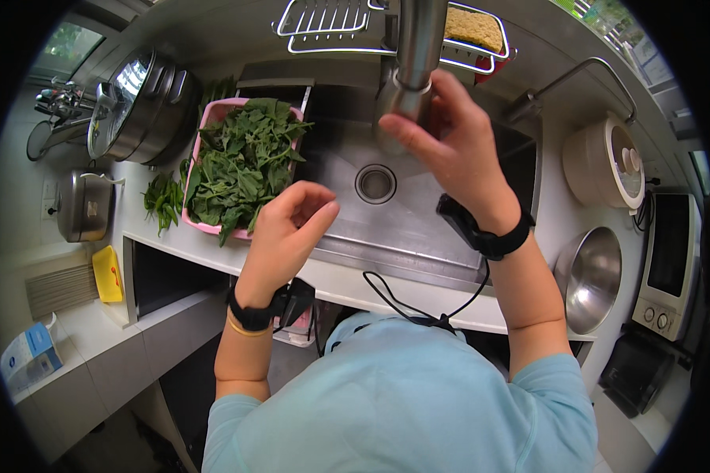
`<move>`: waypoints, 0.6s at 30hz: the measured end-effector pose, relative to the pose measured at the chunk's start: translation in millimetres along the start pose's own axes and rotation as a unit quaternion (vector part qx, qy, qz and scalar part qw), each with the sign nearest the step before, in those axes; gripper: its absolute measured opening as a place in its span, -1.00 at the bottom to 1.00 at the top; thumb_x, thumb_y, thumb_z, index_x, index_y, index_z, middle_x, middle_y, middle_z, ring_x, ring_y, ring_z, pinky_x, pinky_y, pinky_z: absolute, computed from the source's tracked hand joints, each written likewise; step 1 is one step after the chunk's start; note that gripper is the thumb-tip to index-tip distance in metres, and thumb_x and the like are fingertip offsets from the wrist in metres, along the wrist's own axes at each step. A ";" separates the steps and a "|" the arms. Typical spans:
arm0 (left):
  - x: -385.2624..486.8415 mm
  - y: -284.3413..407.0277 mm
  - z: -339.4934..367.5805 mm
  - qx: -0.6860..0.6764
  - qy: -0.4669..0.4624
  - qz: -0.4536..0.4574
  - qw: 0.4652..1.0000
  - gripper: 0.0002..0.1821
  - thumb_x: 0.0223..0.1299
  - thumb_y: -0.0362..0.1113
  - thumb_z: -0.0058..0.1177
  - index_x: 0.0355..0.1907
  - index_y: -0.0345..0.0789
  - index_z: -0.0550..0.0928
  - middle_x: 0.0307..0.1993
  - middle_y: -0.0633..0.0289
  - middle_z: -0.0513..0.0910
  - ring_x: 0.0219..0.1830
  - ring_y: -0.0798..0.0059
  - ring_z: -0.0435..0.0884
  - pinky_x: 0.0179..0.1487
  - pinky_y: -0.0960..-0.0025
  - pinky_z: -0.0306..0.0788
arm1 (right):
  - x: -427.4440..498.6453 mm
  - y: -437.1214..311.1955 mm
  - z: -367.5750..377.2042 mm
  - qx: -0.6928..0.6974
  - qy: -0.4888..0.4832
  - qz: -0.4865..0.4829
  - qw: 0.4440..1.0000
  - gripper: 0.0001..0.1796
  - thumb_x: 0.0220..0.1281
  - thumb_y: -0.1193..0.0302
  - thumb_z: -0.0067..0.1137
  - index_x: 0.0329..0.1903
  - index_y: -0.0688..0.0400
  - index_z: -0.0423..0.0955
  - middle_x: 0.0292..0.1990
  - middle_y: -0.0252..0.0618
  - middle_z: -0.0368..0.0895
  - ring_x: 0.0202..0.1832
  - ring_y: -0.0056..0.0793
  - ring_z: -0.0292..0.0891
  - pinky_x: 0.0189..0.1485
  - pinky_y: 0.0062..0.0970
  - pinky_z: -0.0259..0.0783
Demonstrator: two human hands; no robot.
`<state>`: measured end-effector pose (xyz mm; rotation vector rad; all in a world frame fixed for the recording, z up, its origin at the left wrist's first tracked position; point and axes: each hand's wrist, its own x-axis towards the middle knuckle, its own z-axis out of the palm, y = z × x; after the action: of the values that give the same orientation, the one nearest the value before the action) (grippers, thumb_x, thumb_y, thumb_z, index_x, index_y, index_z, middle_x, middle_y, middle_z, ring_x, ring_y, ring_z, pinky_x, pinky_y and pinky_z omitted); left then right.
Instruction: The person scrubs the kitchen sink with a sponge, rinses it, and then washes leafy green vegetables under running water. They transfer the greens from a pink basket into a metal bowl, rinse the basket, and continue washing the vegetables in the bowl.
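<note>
My right hand (458, 139) is at the metal faucet (419, 41), its thumb in front of the blurred spout head (407, 97) and its fingers around the far side, partly hidden. Below lies the stainless steel sink (384, 227) with its round drain (376, 184); no running water shows. My left hand (293, 227) hovers, loosely curled and empty, over the sink's front left corner. Beside it, a pink plastic basket (199, 223) heaped with leafy greens (242, 159) straddles the sink's left edge and the counter. Both wrists wear black straps with devices.
Green peppers (164, 198) lie left of the basket, before a lidded steel pot (148, 112). A wire rack (325, 29) with a sponge (473, 28) hangs behind the faucet. On the right stand a cream pot (594, 162), a steel bowl (591, 281) and a microwave (665, 254). A black cable (384, 290) hangs near my shirt.
</note>
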<state>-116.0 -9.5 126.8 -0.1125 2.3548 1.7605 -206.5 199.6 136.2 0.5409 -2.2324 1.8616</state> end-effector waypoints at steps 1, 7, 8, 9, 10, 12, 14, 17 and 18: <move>-9.3 -1.9 -3.2 -0.008 0.002 -0.005 1.000 -0.84 0.15 -0.36 0.12 -0.25 -0.38 0.56 -0.41 0.39 0.57 -0.40 0.76 0.45 -0.31 0.64 0.34 | 0.1 -2.9 -1.4 0.006 0.005 -0.021 1.000 -0.48 -0.03 0.34 0.39 0.01 0.21 0.42 -0.50 -0.37 0.48 -0.55 -0.67 0.33 -0.46 -0.65 0.32; -48.9 -21.5 -7.1 -0.043 0.064 -0.056 0.996 -0.84 0.18 -0.41 0.09 -0.19 -0.40 0.55 -0.38 0.39 0.56 -0.37 0.75 0.46 -0.25 0.64 0.34 | -12.3 43.9 -37.0 0.101 0.031 0.008 0.994 -0.57 0.19 0.21 0.21 0.06 0.15 0.44 -0.38 -0.37 0.58 -0.42 -0.78 0.40 -0.38 -0.74 0.32; -55.3 -23.9 -8.1 -0.048 0.062 -0.063 0.995 -0.84 0.19 -0.42 0.08 -0.18 -0.40 0.55 -0.35 0.38 0.57 -0.35 0.73 0.48 -0.22 0.64 0.36 | -17.0 67.8 -47.5 0.075 0.045 0.062 0.994 -0.59 0.23 0.19 0.16 0.04 0.16 0.45 -0.34 -0.33 0.59 -0.38 -0.76 0.41 -0.35 -0.72 0.35; -62.0 -25.8 -8.7 -0.051 0.066 -0.073 0.994 -0.84 0.19 -0.42 0.07 -0.18 -0.40 0.55 -0.35 0.37 0.58 -0.34 0.73 0.49 -0.21 0.64 0.36 | -22.4 96.9 -58.3 0.066 0.031 0.088 0.993 -0.61 0.27 0.17 0.11 0.02 0.16 0.46 -0.29 -0.28 0.60 -0.34 -0.73 0.41 -0.31 -0.69 0.38; -68.0 -27.3 -9.1 -0.054 0.069 -0.080 0.993 -0.84 0.20 -0.42 0.07 -0.18 -0.40 0.55 -0.34 0.36 0.58 -0.33 0.72 0.50 -0.20 0.63 0.36 | -26.7 130.8 -68.7 -0.056 0.016 0.199 0.978 -0.61 0.25 0.18 0.11 0.01 0.17 0.47 -0.25 -0.22 0.60 -0.29 -0.62 0.47 -0.25 -0.61 0.41; -80.0 -28.7 -9.9 -0.067 0.083 -0.111 0.988 -0.84 0.20 -0.43 0.06 -0.17 -0.41 0.55 -0.32 0.32 0.59 -0.30 0.70 0.51 -0.18 0.61 0.38 | -52.5 203.1 -84.1 -0.243 -0.062 0.272 0.929 -0.58 0.16 0.19 0.16 0.00 0.18 0.47 -0.19 -0.11 0.60 -0.15 -0.37 0.52 -0.11 -0.43 0.45; -87.7 -29.8 -11.5 -0.063 0.087 -0.117 0.987 -0.84 0.20 -0.43 0.05 -0.16 -0.41 0.54 -0.32 0.32 0.59 -0.29 0.69 0.51 -0.17 0.61 0.38 | -93.4 269.4 -97.7 -0.366 -0.172 0.309 0.861 -0.43 -0.03 0.15 0.27 0.04 0.16 0.45 -0.09 0.00 0.56 0.02 -0.16 0.48 0.04 -0.29 0.42; -94.6 -30.9 -13.5 -0.060 0.096 -0.127 0.985 -0.84 0.20 -0.43 0.04 -0.16 -0.41 0.54 -0.33 0.33 0.58 -0.29 0.69 0.50 -0.16 0.61 0.37 | -148.9 342.1 -104.0 -0.412 -0.319 0.414 0.746 -0.10 -0.33 0.11 0.42 0.20 0.06 0.29 0.15 0.10 0.32 0.15 0.01 0.36 0.16 -0.21 0.38; -96.0 -30.9 -13.9 -0.058 0.099 -0.131 0.985 -0.84 0.21 -0.43 0.04 -0.17 -0.41 0.54 -0.33 0.33 0.57 -0.29 0.69 0.49 -0.16 0.61 0.37 | -163.1 359.7 -84.8 -0.430 -0.348 0.404 0.728 0.00 -0.37 0.10 0.43 0.26 0.01 0.20 0.21 0.11 0.22 0.16 0.07 0.33 0.18 -0.20 0.36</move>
<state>-18.1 -37.3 121.0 -0.6118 2.2371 1.8271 -204.8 361.3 -234.0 0.0330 -3.8719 0.4490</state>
